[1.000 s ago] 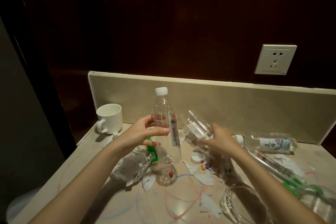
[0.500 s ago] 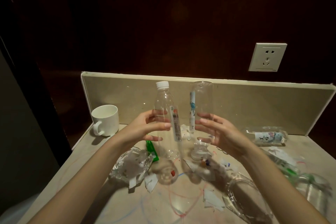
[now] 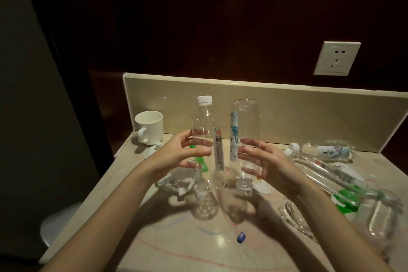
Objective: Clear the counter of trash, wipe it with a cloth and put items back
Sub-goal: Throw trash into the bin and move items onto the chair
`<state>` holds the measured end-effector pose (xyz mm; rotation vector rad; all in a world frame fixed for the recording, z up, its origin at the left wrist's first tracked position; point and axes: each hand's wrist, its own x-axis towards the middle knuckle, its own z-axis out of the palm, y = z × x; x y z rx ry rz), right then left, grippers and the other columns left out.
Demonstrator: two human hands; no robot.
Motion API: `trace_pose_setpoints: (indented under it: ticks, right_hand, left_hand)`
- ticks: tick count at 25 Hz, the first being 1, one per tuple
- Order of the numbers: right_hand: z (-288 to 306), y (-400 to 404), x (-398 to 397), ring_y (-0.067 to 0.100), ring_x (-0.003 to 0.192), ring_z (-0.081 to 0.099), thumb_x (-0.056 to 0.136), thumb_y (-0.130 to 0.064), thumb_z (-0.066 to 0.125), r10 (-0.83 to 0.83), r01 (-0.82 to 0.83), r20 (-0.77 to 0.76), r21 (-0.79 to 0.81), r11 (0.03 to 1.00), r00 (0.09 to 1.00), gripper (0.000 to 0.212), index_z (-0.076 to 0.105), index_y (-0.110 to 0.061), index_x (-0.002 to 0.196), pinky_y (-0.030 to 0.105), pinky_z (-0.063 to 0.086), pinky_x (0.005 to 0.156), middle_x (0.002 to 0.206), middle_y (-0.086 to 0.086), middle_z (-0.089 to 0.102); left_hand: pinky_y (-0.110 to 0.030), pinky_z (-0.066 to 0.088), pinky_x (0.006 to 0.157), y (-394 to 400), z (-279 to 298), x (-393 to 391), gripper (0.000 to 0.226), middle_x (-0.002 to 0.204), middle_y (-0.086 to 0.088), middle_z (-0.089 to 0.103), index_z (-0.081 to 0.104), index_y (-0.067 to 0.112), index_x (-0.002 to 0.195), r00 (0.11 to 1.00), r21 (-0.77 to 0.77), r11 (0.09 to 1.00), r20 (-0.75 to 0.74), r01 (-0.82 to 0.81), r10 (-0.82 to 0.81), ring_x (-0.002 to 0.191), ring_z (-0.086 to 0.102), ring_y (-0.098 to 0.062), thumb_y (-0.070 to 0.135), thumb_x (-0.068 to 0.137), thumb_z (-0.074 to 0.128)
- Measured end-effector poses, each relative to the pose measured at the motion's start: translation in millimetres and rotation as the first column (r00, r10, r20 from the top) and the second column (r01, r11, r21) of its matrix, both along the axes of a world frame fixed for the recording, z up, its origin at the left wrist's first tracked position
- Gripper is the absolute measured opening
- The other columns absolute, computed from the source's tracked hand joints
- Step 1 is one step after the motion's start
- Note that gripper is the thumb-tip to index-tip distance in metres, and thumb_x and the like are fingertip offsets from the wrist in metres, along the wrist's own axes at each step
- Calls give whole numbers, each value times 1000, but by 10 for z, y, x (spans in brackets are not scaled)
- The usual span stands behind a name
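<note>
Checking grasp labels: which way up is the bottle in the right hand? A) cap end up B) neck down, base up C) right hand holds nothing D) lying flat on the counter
B: the right hand grips a clear bottle whose open neck points down and flat base points up; the left hand's bottle has its white cap on top.

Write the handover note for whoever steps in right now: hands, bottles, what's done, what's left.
Left hand: grip on the capped clear bottle, upright, above the counter.
Right hand: grip on the uncapped bottle, held neck down.
Still lying on the counter: a capped bottle near the backsplash, more clear bottles at right, torn paper scraps, a blue cap, green label pieces. White mug stands in the back left corner.
Done: two bottles picked up.
Left: bin both, clear the remaining trash, wipe off the pen marks, put items back. No cloth in view.
</note>
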<state>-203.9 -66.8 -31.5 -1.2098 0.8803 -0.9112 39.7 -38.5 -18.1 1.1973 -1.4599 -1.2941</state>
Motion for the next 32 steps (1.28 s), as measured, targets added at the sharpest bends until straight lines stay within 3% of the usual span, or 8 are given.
trace_pose_setpoints:
  ticks: [7, 14, 17, 19, 23, 26, 28, 32]
  right_hand:
    - [-58, 532, 265, 14, 100, 67, 68, -25, 68, 161, -162, 19, 6, 987, 987, 56, 58, -12, 121, 33, 55, 80, 108, 4, 71]
    - [-476, 1398, 1015, 20, 104, 66, 60, -29, 82, 387, -387, 18, 18, 922, 922, 64, 60, -11, 117, 36, 55, 83, 111, 10, 68]
    - [-729, 1762, 1442, 22, 103, 67, 54, -39, 89, 497, -496, 2, 41, 867, 868, 73, 60, -13, 116, 35, 54, 86, 110, 7, 69]
    - [-956, 1993, 1717, 20, 102, 67, 60, -29, 87, 553, -551, -45, 53, 833, 832, 63, 60, -16, 115, 34, 55, 86, 109, 5, 70]
    - [-1559, 2364, 2193, 15, 101, 67, 61, -19, 82, 630, -624, -132, 84, 777, 765, 58, 57, -16, 113, 27, 53, 85, 110, 7, 69]
    - [-2207, 2628, 2488, 4, 103, 63, 64, -14, 81, 656, -646, -240, 129, 752, 716, 57, 55, -16, 114, 13, 50, 83, 111, -2, 67]
    - [-2716, 2795, 2646, -2, 105, 57, 67, -9, 83, 656, -648, -335, 151, 746, 676, 55, 54, -17, 113, 7, 45, 79, 112, -9, 62]
    - [-3575, 3028, 2858, 13, 110, 57, 64, -8, 86, 643, -619, -434, 219, 755, 631, 65, 51, -17, 118, 18, 43, 87, 111, -10, 59]
  left_hand:
    - [-42, 55, 91, 996, -22, 167, 63, 120, -4, 66, 51, 22, 125, 982, 39, 981, -16, -188, 189, 108, 66, -18, 21, 69, 82]
    - [-38, 56, 90, 2361, -361, 682, 72, 119, -2, 67, 51, 23, 125, 922, 94, 918, 2, -385, 387, 110, 65, -18, 30, 60, 81]
    - [-34, 56, 88, 2887, -573, 925, 65, 117, -6, 68, 52, 18, 124, 877, 129, 868, 26, -479, 480, 108, 66, -20, 12, 67, 82]
    - [-30, 55, 88, 3202, -763, 1091, 67, 119, -11, 65, 49, 10, 127, 836, 157, 823, 49, -547, 546, 107, 66, -22, 0, 69, 80]
    - [-27, 53, 90, 3686, -1327, 1423, 65, 124, -8, 61, 49, 14, 125, 765, 233, 732, 104, -640, 636, 111, 64, -19, -6, 70, 76]
    - [-27, 46, 99, 3931, -1980, 1623, 73, 130, 7, 55, 43, 26, 125, 736, 323, 665, 208, -674, 644, 119, 56, -11, 6, 68, 83]
    - [-23, 39, 101, 4034, -2485, 1707, 83, 132, 12, 48, 36, 21, 134, 726, 375, 622, 312, -687, 613, 120, 48, -4, 13, 68, 85]
    - [-18, 37, 91, 4155, -3366, 1773, 86, 129, 5, 50, 35, 11, 138, 689, 457, 521, 392, -721, 609, 119, 48, -10, 7, 67, 84]
